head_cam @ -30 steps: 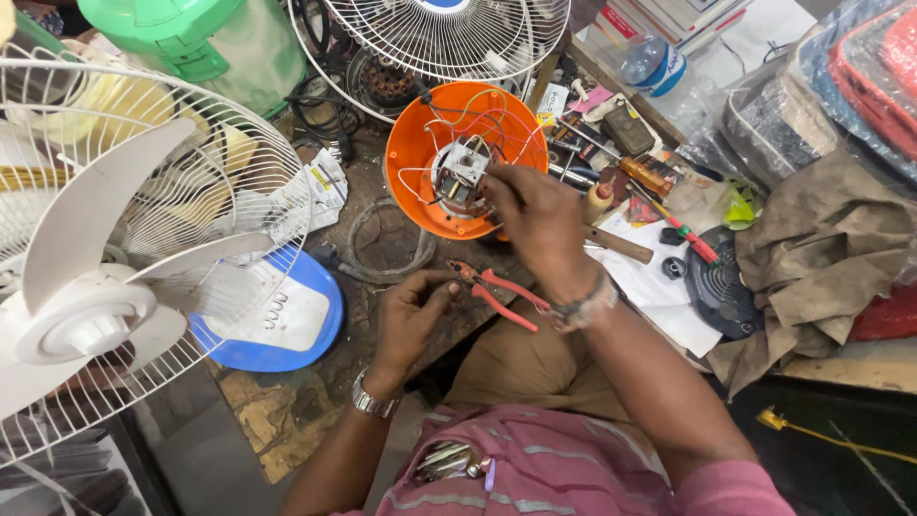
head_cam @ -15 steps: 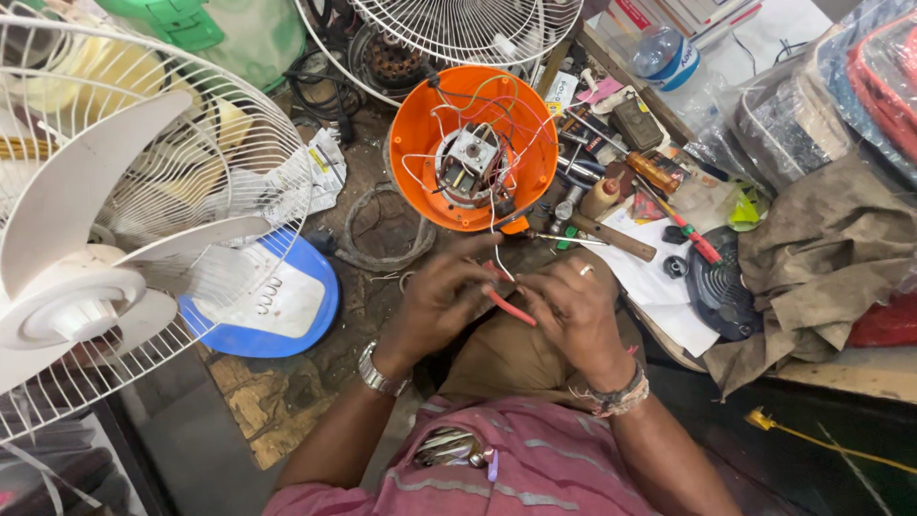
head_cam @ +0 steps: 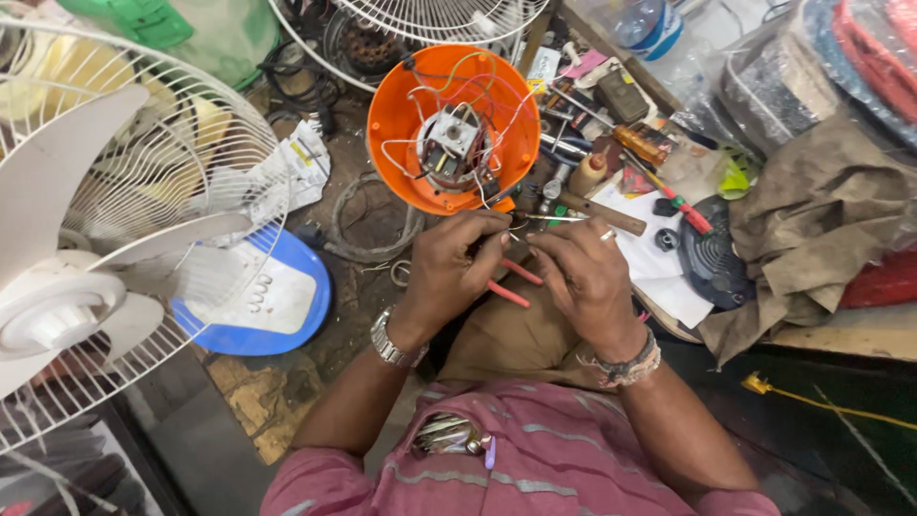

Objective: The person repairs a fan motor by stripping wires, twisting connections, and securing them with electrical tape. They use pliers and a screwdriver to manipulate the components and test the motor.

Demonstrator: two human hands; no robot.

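The left hand (head_cam: 457,263) is curled shut around a pair of red-handled pliers (head_cam: 513,283), whose two handles stick out below the palm toward the right. The right hand (head_cam: 578,272) is brought close beside it, fingers bent and pinched together near the plier head; what is pinched cannot be made out, though thin white wires (head_cam: 497,196) run down toward both hands from above. A ring is seen on one right finger, a watch on the left wrist.

Just above the hands, an orange bowl-shaped fan housing (head_cam: 396,115) is tipped open toward the camera. Inside it a small motor block (head_cam: 452,153) is seated at the centre, with loose white wires looped around it.

To the right, a cluttered workbench (head_cam: 659,277) carries screwdrivers (head_cam: 659,182) and a wooden-handled tool (head_cam: 602,212). A white standing fan (head_cam: 86,248) with its blue base (head_cam: 315,315) fills the left.

Compared with half a second ago, the hands are raised nearer the housing's lower rim, and the pliers are gripped more fully by the left hand.
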